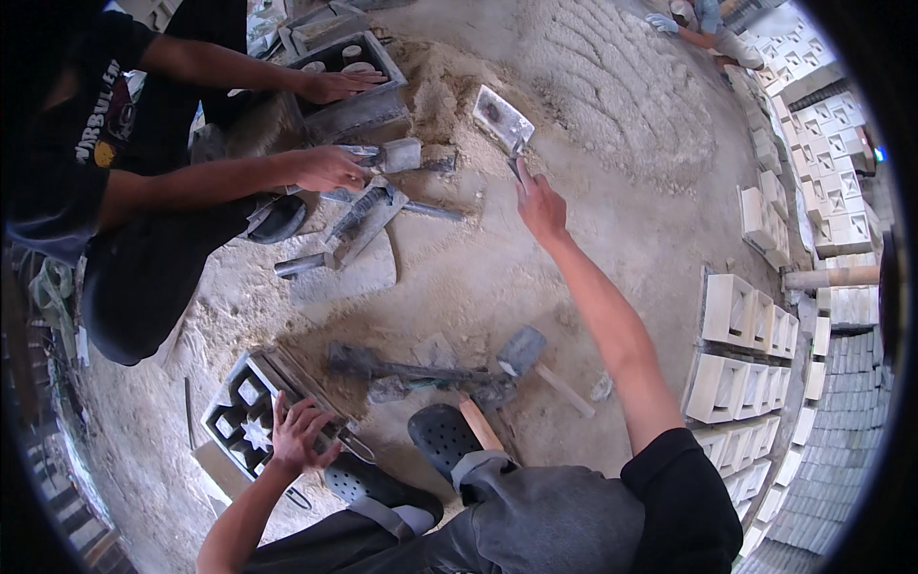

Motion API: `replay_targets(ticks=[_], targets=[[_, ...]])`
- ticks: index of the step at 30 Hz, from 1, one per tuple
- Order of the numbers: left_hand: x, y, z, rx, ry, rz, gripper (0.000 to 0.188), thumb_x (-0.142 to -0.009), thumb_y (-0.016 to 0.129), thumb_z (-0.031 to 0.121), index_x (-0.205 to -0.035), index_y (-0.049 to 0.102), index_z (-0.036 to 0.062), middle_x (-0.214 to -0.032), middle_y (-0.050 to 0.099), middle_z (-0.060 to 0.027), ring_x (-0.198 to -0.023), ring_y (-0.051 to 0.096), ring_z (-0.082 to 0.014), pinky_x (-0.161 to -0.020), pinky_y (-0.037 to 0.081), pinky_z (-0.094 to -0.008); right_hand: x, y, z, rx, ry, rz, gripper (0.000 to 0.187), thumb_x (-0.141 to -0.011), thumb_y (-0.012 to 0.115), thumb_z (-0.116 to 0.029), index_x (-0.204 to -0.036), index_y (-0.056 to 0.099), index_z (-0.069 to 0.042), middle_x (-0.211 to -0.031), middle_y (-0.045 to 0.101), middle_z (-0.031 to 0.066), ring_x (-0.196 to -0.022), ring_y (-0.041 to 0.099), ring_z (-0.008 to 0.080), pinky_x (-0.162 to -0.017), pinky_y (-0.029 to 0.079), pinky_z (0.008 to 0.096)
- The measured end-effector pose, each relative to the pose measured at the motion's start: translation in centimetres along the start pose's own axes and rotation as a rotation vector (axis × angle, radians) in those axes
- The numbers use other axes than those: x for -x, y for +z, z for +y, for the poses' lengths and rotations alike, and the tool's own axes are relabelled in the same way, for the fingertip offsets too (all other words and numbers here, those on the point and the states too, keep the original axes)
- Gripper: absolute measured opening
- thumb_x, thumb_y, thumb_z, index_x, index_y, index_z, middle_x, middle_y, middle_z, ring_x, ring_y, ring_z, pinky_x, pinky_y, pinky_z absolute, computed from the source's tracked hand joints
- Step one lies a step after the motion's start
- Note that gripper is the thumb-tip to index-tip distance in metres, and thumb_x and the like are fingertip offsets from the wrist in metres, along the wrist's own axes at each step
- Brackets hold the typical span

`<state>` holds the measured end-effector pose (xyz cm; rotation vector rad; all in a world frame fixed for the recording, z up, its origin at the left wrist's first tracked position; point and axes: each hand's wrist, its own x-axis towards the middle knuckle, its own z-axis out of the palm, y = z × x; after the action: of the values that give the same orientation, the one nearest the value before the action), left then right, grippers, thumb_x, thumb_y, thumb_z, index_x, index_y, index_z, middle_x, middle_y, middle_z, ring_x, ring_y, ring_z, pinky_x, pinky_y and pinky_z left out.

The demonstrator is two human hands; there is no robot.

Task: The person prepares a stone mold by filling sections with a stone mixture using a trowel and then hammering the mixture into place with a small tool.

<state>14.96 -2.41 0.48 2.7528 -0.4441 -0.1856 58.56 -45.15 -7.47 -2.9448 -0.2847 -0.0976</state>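
Observation:
My right hand point(541, 207) is closed round the handle of a trowel point(502, 116), arm stretched out. Its flat rectangular blade, smeared with pale powder, lies at the edge of the sandy heap. Down at the left, my left hand point(301, 432) rests with spread fingers on the edge of a metal block mould point(229, 383). Dark raised cores and a pale star-shaped piece point(256, 434) show inside the mould. A wire loop handle point(357, 445) sticks out beside that hand, close to my shoe.
A mallet point(522, 351) and dark metal bars point(411, 371) lie before my feet. A co-worker's hand point(330, 172) is at tools on the left, near another mould point(359, 120). A pale sand heap point(612, 86) spreads ahead. Cast blocks point(736, 311) stand in rows at right.

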Motion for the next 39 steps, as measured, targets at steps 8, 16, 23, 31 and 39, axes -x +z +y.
replay_targets(ticks=[8, 16, 23, 31, 39], targets=[[0.0, 0.0, -0.3, -0.012, 0.005, -0.012, 0.054, -0.067, 0.079, 0.042, -0.113, 0.07, 0.0156, -0.105, 0.066, -0.004, -0.121, 0.057, -0.0259, -0.119, 0.018, -0.065, -0.3, 0.3, -0.9, -0.053, 0.054, 0.017, 0.058, -0.097, 0.057, -0.021, -0.153, 0.04, -0.021, -0.107, 0.062, 0.0194, -0.085, 0.069, 0.0386, -0.067, 0.056, 0.0515], [-0.1, 0.0, 0.0, -0.014, 0.013, -0.01, 0.052, -0.066, 0.079, 0.042, -0.11, 0.072, 0.0151, -0.104, 0.066, -0.004, -0.12, 0.058, -0.026, -0.118, 0.019, -0.0654, -3.4, -0.4, 0.0, -0.068, 0.07, 0.02, 0.056, -0.096, 0.059, -0.025, -0.151, 0.043, -0.023, -0.103, 0.064, 0.0189, -0.09, 0.068, 0.0393, -0.075, 0.055, 0.0525], [-0.7, 0.1, 0.1, -0.015, 0.048, 0.018, 0.052, -0.065, 0.079, 0.043, -0.108, 0.072, 0.0151, -0.104, 0.066, -0.0036, -0.119, 0.058, -0.0255, -0.118, 0.019, -0.0655, -3.8, -1.0, 2.0, -0.109, 0.084, -0.019, 0.051, -0.096, 0.059, -0.027, -0.146, 0.051, -0.021, -0.102, 0.069, 0.0199, -0.091, 0.069, 0.0391, -0.079, 0.054, 0.0516], [-0.3, 0.1, -0.2, -0.01, 0.032, 0.015, 0.052, -0.065, 0.08, 0.042, -0.109, 0.071, 0.0154, -0.103, 0.065, -0.0028, -0.119, 0.057, -0.025, -0.118, 0.018, -0.0657, 7.1, -8.1, 2.7, -0.517, 0.417, -0.122, 0.047, -0.092, 0.068, -0.038, -0.13, 0.067, -0.009, -0.078, 0.07, 0.0148, -0.071, 0.069, 0.0216, -0.067, 0.052, 0.0384], [-0.4, 0.5, -0.3, 0.006, 0.036, 0.016, 0.051, -0.065, 0.08, 0.042, -0.109, 0.071, 0.0159, -0.103, 0.065, -0.0021, -0.119, 0.057, -0.0247, -0.118, 0.018, -0.066, 17.9, -7.5, 2.5, -0.991, 0.688, -0.365, 0.046, -0.098, 0.064, -0.026, -0.14, 0.059, -0.006, -0.07, 0.063, 0.0031, -0.04, 0.05, 0.0097, -0.033, 0.037, 0.0286]])
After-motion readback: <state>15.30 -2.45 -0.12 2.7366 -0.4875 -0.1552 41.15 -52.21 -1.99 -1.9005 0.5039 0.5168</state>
